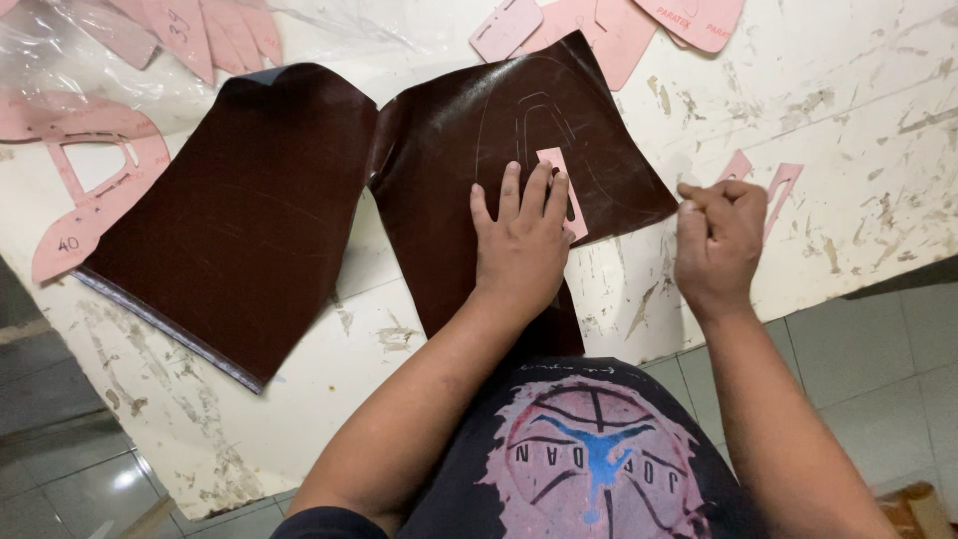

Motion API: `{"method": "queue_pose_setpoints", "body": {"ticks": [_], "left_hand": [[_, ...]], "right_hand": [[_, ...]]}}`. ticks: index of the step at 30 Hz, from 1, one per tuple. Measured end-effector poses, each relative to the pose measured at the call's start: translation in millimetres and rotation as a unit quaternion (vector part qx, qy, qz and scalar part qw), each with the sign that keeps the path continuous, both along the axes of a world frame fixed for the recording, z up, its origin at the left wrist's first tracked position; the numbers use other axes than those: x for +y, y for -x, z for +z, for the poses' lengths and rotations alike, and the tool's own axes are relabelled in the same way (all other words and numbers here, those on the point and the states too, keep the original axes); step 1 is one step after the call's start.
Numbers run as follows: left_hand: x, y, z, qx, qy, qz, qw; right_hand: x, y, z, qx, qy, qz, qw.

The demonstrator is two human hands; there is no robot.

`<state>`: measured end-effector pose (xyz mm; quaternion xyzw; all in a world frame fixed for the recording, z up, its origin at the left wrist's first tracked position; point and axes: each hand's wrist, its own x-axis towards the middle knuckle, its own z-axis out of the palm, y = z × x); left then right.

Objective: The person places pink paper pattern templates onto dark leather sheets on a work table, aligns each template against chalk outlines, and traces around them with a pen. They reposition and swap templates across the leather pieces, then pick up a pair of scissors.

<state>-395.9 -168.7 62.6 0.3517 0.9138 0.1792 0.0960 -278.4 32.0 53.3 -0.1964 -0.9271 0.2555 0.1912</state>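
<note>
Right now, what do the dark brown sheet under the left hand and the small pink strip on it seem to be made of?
The brown sheet looks like leather or an imitation: smooth, slightly glossy, with soft creases and faint traced lines. The pink strip looks like stiff card or thin plastic, matte, with clean cut edges. The left hand presses it flat.

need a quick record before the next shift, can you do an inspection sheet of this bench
surface: white table, scuffed and stained
job's things: brown leather lying flat with traced outlines; small pink template on it
clutter: second leather piece to the side; pink templates at the left and top edges; clear plastic at top left
hands: left hand flat on the template and leather; right hand closed beside the leather's edge, contents not visible
cables: nothing seen
surroundings: grey tiled floor; dark printed shirt
</note>
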Motion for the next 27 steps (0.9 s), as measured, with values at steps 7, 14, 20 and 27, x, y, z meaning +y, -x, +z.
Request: {"method": "queue_pose_setpoints", "body": {"ticks": [7,14,20,27], "left_hand": [[-0.5,0.8,1.0,-0.016,-0.003,-0.002,1.000],[1.4,4.2,4.5,-0.027,0.008,0.008,1.000],[2.8,7.6,-0.6,-0.028,0.010,0.016,0.999],[3.2,9.2,-6.8,-0.018,0.009,0.012,1.000]], "right_hand": [[-5.7,40.5,29.5,0.049,0.226,0.039,0.972],[-28.5,96.3,21.6,-0.022,0.325,0.111,0.939],[-35.0,114.7,16.8,-0.034,0.286,0.134,0.948],[-38.4,119.5,12.3,-0.038,0.273,0.144,0.950]]}}
